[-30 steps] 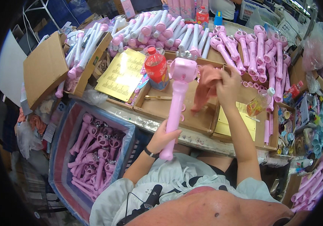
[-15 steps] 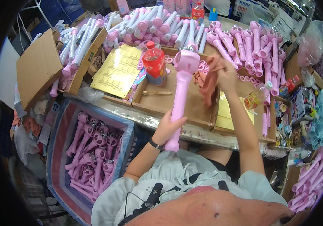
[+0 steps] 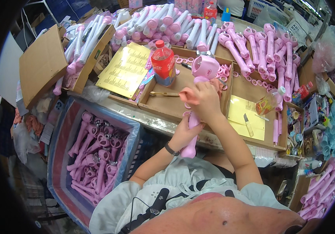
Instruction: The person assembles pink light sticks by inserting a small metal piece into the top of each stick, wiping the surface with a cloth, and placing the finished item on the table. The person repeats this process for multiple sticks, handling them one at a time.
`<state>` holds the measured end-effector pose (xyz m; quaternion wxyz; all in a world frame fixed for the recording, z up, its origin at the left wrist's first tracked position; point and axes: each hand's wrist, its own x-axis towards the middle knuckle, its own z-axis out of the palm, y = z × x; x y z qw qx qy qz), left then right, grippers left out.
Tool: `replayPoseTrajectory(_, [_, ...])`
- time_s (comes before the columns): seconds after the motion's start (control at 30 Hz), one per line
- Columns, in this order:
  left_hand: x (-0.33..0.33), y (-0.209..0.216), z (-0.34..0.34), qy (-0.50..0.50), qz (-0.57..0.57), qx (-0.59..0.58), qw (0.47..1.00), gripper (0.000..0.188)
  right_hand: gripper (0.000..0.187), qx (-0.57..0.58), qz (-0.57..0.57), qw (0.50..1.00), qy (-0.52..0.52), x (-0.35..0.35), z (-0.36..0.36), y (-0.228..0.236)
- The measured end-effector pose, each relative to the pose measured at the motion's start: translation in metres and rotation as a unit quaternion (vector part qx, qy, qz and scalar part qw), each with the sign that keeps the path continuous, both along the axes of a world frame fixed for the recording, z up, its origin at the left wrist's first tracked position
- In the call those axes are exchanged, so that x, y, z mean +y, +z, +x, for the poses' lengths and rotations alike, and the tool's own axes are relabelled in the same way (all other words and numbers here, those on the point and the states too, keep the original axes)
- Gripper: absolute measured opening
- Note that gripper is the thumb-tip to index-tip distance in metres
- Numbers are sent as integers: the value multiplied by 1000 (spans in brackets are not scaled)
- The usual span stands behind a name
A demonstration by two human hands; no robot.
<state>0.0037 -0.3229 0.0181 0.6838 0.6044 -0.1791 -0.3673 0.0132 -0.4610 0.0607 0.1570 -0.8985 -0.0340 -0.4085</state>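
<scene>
A pink wand-shaped toy with a long handle, a rounded head and a silvery tip stands tilted in front of me, over the front edge of the table. My left hand is closed around its lower handle. Higher up, my right hand grips an orange-brown cloth, pressing it around the handle just below the head. The cloth and fingers hide the middle of the handle.
Behind the toy is a shallow cardboard tray with a wooden-handled brush, a red drink bottle and pink rings. Yellow printed sheets lie at left. A blue-rimmed bin holds pink toys; more pink toys are piled far right.
My right hand has brought the cloth leftward from the tray's right side onto the toy's handle. The toy has shifted slightly right, still in my left hand.
</scene>
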Motion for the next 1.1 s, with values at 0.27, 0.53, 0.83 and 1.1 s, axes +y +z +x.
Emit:
replayPoseTrajectory(0.27, [2,0,1,-23,-2,89,996,38,59,-45,337,940,-12,1,-12,-4])
replayPoseTrajectory(0.53, [-2,-4,-14,-18,101,-318,942,49,34,44,764,614,193,-37,-7,-16])
replayPoseTrajectory(0.83, [-3,22,-6,-128,17,105,986,32,31,59,826,527,193,-4,-22,-30])
replayPoseTrajectory(1.1, [10,-4,-12,-126,14,-147,981,53,30,-22,752,627,203,-43,-22,-1])
